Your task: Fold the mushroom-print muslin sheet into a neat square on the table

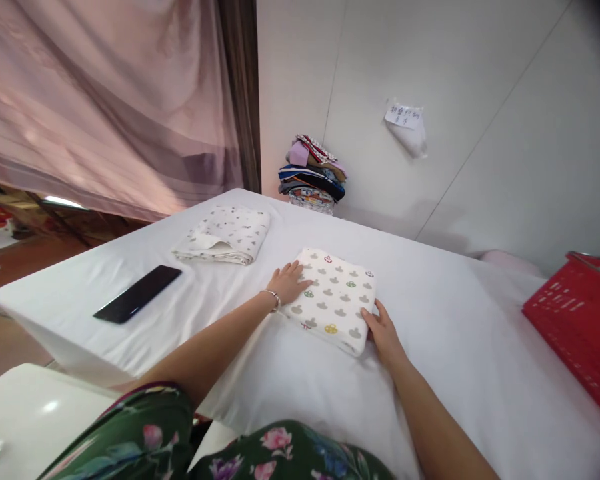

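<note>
A folded white cloth (333, 297) with grey, red, green and yellow mushroom prints lies on the white-covered table in front of me. My left hand (290, 285), a bracelet at its wrist, rests along the left edge of the cloth, fingers stretched out and thumb on top. At the right edge, my right hand (384, 333) has its thumb on the upper face and its other fingers curled down the side, partly hidden. Another folded cloth (227, 235), white with small dark prints, lies farther back to the left.
A dark phone-like slab (138, 294) lies on the white tablecloth (460, 333) at left. Several folded fabrics (313, 175) are stacked against the wall. A red plastic basket (575, 327) stands at right. Pink curtain (110, 87) hangs at left; a paper note (404, 117) is on the wall.
</note>
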Tool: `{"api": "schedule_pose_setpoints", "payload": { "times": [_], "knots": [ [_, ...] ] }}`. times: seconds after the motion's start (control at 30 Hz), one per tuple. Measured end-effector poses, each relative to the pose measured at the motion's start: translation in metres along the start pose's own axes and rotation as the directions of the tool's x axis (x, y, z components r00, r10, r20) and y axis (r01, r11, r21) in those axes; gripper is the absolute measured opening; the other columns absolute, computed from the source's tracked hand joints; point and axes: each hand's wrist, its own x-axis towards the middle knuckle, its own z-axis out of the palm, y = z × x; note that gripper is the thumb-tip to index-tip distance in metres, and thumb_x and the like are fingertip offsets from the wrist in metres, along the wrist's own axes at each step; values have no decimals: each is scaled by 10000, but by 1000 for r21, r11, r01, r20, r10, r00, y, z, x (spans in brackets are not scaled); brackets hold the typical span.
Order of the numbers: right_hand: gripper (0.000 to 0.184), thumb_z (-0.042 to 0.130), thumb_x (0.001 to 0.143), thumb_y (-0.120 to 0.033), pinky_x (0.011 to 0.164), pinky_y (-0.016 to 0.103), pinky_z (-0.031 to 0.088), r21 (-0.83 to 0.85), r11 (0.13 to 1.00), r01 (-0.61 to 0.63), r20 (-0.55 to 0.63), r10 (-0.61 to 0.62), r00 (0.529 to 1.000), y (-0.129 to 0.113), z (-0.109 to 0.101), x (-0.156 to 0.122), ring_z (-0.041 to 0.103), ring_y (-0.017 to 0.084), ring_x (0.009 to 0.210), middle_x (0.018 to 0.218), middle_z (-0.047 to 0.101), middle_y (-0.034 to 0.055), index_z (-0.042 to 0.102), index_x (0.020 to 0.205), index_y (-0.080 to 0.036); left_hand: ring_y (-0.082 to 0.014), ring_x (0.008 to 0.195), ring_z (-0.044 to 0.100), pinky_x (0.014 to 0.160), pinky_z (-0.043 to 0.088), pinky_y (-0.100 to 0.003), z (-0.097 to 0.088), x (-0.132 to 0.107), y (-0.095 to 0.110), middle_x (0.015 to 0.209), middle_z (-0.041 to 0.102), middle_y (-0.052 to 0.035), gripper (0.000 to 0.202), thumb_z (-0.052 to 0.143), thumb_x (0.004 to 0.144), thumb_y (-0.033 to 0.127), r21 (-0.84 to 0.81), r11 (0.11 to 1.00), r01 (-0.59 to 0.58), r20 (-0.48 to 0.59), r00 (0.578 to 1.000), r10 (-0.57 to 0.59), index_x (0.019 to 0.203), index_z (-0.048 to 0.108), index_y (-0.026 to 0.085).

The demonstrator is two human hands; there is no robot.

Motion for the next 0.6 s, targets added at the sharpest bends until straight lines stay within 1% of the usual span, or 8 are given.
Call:
{"api": "schedule_pose_setpoints", "payload": {
  "times": [0.13,0.17,0.3,0.37,0.47,0.5,0.53,0.6],
  "knots": [
    [764,699,702,-444,587,276,537,-4,1000,-8,0,8,1000,-1,0,0,658,194,751,965,681,51,345,1355,-262,-243,1397,127,1121,130,-477,-7,-5,3,1516,188,-91,621,308,863,547,52,998,-29,-181,983,38,1371,316,190],
    [768,699,700,-446,585,278,536,-6,1000,-9,1,9,1000,-1,0,0,657,195,749,962,681,51,344,1356,-261,-241,1397,129,1121,131,-475,-7,-6,4,1516,192,-84,618,313,860,553,58,997,-40,-172,984,50,1368,321,200],
    [765,697,691,-455,574,287,535,-15,1000,-1,5,1,1000,-4,2,-2,656,203,738,901,688,42,357,1348,-261,-243,1378,206,1099,199,-478,-4,-4,4,1499,251,-62,589,366,832,564,14,999,-33,21,999,32,1335,366,257],
    [766,695,690,-456,574,287,534,-20,1000,1,1,-1,1000,-5,3,-3,656,204,734,884,690,40,358,1347,-257,-240,1377,207,1101,192,-478,-4,-3,4,1495,259,-72,579,376,834,547,4,1000,-26,-13,1000,26,1326,381,243],
    [757,692,694,-452,577,283,533,-27,1000,4,0,-4,1000,-7,3,-4,655,204,738,880,690,40,362,1345,-250,-235,1394,148,1120,143,-467,-7,-5,4,1509,213,-94,598,359,850,531,16,1000,-22,-152,988,24,1344,360,193],
    [756,692,696,-449,581,284,534,-27,1000,4,0,-4,1000,-7,3,-5,656,205,743,885,690,41,361,1345,-249,-234,1396,136,1124,129,-464,-7,-6,3,1513,200,-95,605,354,852,530,25,999,-26,-170,985,30,1350,349,187],
    [757,692,697,-446,584,286,535,-26,1000,3,0,-3,1000,-7,3,-5,656,207,749,893,690,44,359,1347,-247,-233,1395,142,1125,128,-462,-7,-7,3,1513,200,-91,606,354,851,532,30,999,-29,-157,987,33,1353,344,192],
    [765,691,700,-442,589,293,539,-24,1000,-2,-4,2,1000,-6,3,-4,658,212,762,919,689,53,347,1355,-245,-232,1383,186,1118,153,-457,-6,-7,1,1505,231,-82,601,359,844,541,33,999,-33,-63,997,35,1346,351,212]
  ]
}}
